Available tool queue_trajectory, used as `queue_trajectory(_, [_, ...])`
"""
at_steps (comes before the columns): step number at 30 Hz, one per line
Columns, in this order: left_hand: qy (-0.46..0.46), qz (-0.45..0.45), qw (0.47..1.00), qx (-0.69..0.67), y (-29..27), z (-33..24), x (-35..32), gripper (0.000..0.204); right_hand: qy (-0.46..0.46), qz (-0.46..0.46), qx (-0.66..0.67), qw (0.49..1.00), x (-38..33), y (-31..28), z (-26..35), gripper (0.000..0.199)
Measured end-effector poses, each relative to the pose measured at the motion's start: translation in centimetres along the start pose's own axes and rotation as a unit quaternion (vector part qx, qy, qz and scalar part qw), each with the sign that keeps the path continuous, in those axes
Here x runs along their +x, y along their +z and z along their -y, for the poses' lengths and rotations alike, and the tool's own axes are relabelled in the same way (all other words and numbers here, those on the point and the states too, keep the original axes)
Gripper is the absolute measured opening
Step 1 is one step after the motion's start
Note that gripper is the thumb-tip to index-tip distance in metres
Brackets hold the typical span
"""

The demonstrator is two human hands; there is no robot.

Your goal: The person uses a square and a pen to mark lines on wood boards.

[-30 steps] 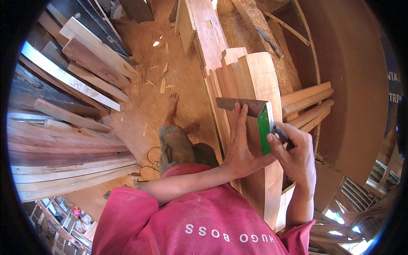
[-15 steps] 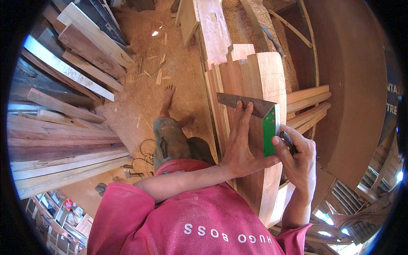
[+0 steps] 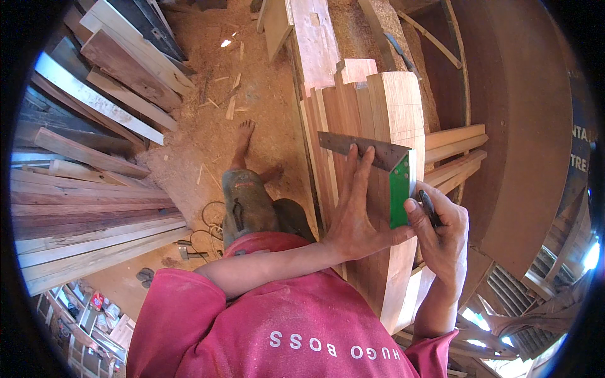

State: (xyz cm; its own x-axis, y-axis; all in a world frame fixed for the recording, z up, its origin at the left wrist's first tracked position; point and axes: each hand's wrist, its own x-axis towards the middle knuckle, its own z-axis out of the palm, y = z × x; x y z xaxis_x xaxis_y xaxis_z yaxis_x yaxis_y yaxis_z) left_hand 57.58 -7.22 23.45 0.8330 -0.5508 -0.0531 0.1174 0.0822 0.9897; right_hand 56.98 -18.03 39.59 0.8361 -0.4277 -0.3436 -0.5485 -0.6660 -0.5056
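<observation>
Left hand (image 3: 356,217) spread flat on try square (image 3: 378,165) atop curved plank (image 3: 397,107); right hand (image 3: 444,236) pinching pencil (image 3: 428,208); stacked boards (image 3: 94,208) well apart.

Stacked planks (image 3: 94,208) lean beside the sawdust-strewn floor (image 3: 252,107).

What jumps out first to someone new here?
Centre frame, the left hand presses a try square, steel blade and green stock, flat on a rounded wood block. The right hand sits at the block's right edge, holding a dark pencil beside the green stock. Stacked planks fill the left side, over a sawdust floor.
</observation>
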Motion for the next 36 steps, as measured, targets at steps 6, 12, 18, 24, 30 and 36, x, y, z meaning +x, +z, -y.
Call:
queue_trajectory(6, [-0.003, 0.006, 1.0, 0.016, -0.35, -0.28, 0.06, 0.139, -0.02, -0.007, 0.009, 1.0, 0.03, 0.18, -0.55, 0.027])
queue_trajectory(12, [-0.004, 0.007, 1.0, 0.013, -0.35, -0.25, 0.06, 0.139, -0.011, -0.01, 0.003, 1.0, 0.0, 0.14, -0.41, 0.027])
queue_trajectory(18, [-0.003, 0.007, 1.0, 0.02, -0.45, -0.32, 0.26, 0.139, -0.003, -0.013, -0.001, 1.0, 0.11, 0.25, -0.51, 0.028])
queue_trajectory(24, [0.0, 0.005, 1.0, 0.022, -0.39, -0.49, 0.16, 0.138, -0.013, -0.017, 0.001, 1.0, -0.1, 0.12, -0.56, 0.028])
queue_trajectory(30, [-0.003, 0.001, 0.999, 0.038, -0.46, -0.57, 0.14, 0.137, -0.014, -0.018, 0.005, 1.0, 0.08, 0.3, -0.39, 0.027])
queue_trajectory(36, [0.009, -0.002, 1.0, 0.013, -0.51, -0.33, 0.19, 0.136, -0.007, -0.018, -0.003, 1.0, 0.08, 0.31, -0.54, 0.026])
